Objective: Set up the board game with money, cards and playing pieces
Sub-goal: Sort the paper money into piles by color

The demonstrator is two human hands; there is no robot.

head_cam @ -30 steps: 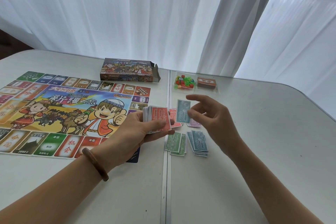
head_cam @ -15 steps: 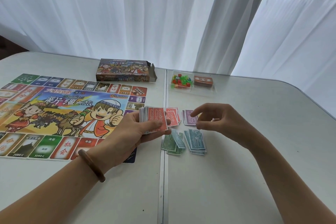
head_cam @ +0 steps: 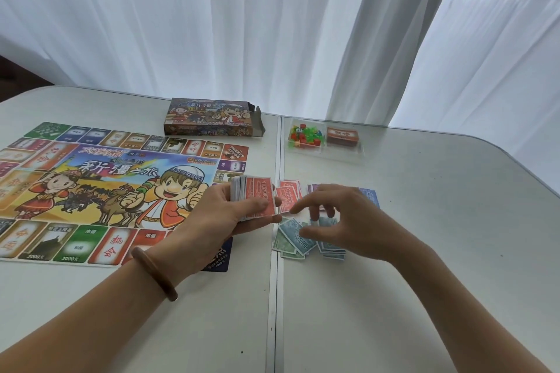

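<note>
Gripping a thick stack of play money (head_cam: 260, 191) with a red note on top, the left hand (head_cam: 224, 218) is held at the right edge of the game board (head_cam: 106, 188), its thumb pressed on the top note. The right hand (head_cam: 348, 215) is held empty, fingers loosely apart, above piles laid on the desk (head_cam: 439, 251): red notes (head_cam: 291, 194), green notes (head_cam: 283, 244) and blue notes (head_cam: 331, 248). Farther off, coloured playing pieces (head_cam: 303, 134) and a card deck (head_cam: 342, 134) are seen in a clear tray (head_cam: 333, 152), right of the opened box (head_cam: 209, 123).
</note>
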